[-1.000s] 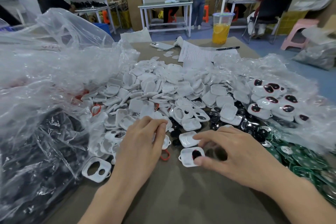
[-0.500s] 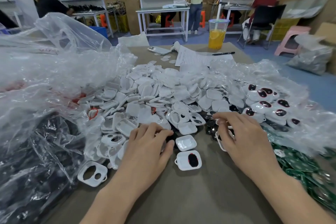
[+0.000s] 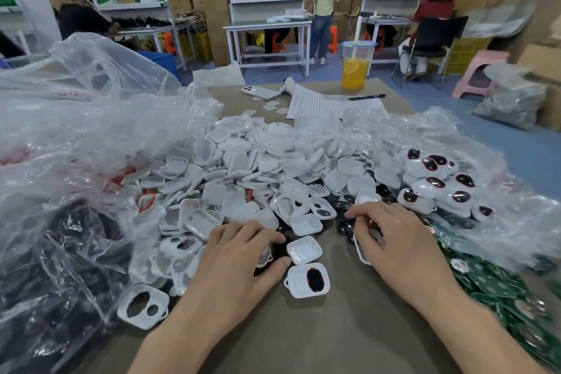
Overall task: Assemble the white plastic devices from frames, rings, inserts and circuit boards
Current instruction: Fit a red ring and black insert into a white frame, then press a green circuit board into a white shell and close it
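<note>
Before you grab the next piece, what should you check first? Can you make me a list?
1. The piece with the dark insert lies free on the table, between the hands: ok.
2. The empty white shell sits right behind it, within reach: ok.
3. The green circuit boards lie close to the right hand: ok.
4. A black insert is in the right hand's grip: cannot tell, the fingers hide it.
5. The left hand has a white part in its grip: cannot tell, its fingers cover the pile of white parts.
6. The drink cup stands upright at the far edge, away from the work: ok.
</note>
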A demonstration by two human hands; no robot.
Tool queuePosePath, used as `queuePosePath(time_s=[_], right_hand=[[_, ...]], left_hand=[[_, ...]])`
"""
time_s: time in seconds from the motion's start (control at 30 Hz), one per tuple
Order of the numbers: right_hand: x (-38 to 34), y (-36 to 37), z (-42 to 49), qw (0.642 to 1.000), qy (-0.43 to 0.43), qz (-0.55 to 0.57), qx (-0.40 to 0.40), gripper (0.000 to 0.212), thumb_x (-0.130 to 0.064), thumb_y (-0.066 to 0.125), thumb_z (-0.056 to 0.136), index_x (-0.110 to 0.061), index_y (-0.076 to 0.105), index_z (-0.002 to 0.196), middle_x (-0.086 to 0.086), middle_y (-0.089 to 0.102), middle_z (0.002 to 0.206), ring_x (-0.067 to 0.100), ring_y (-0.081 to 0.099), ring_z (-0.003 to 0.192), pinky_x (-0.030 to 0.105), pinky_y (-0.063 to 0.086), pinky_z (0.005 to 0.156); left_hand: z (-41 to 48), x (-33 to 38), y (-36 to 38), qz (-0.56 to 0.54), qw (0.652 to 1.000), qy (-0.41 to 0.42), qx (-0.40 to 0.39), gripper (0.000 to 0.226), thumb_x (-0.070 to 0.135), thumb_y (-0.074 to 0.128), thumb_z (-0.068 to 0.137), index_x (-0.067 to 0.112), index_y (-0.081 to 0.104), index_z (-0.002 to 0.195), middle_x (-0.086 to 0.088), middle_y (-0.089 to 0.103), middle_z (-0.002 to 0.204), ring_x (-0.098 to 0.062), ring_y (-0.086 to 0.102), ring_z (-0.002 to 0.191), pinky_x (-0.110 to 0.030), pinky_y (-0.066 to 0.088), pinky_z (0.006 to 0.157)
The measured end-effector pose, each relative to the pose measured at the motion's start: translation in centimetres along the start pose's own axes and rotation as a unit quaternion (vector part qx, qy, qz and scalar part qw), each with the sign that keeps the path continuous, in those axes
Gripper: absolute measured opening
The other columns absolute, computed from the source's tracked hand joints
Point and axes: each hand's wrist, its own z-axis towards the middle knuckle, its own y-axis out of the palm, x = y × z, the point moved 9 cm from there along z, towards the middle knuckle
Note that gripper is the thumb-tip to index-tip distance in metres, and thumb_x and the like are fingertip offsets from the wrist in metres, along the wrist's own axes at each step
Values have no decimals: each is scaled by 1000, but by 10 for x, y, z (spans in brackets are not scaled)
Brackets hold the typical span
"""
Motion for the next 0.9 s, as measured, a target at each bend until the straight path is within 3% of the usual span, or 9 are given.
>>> queuePosePath(time_s=[0.23, 0.37, 0.57, 0.67, 0.83, 0.9], right_hand=[[0, 8, 0, 999, -9, -17, -35, 23, -30, 48, 95, -30, 69, 104, -19, 67, 96, 12, 56, 92, 25, 42, 85], [-2, 13, -2, 998, -20, -27, -51, 20, -24, 52, 98, -29, 69, 106, -16, 64, 96, 12, 53, 93, 27, 45, 86], [-2, 11, -2, 999, -10, -15, -46, 21, -20, 52, 98, -26, 70, 107, -10, 59, 91, 15, 54, 87, 31, 46, 80], [-3, 8, -2, 999, -2, -13, -40, 23, -20, 52, 97, -29, 71, 105, -12, 58, 88, 17, 54, 79, 31, 45, 76], [0, 5, -3, 999, 27, 14, -42, 26, -26, 47, 95, -35, 71, 100, -14, 62, 89, 14, 59, 81, 33, 49, 77], [0, 1, -4, 999, 28, 20, -24, 25, -25, 48, 93, -35, 71, 96, -14, 63, 87, 9, 58, 76, 26, 47, 73]], left_hand=[[0, 4, -5, -2, 999, 8, 44, 16, 41, 61, 98, 35, 72, 108, 17, 62, 103, -13, 55, 102, -33, 36, 97], [0, 3, -8, 8, 998, 6, 69, 24, 38, 51, 97, 30, 73, 101, 14, 65, 95, -17, 59, 93, -35, 42, 89], [0, 0, -7, -7, 997, 2, 81, 9, 32, 65, 96, 29, 72, 100, 16, 66, 97, -15, 59, 95, -37, 43, 91], [1, 1, -6, -12, 997, 2, 74, 6, 33, 69, 93, 31, 71, 99, 18, 65, 97, -13, 59, 96, -35, 42, 91], [2, 1, -6, -11, 997, -2, 72, 8, 33, 69, 92, 30, 72, 98, 17, 66, 97, -15, 59, 98, -35, 41, 93], [2, 2, -6, -11, 997, 1, 73, 8, 32, 70, 91, 29, 72, 98, 16, 65, 97, -16, 58, 99, -36, 42, 92]])
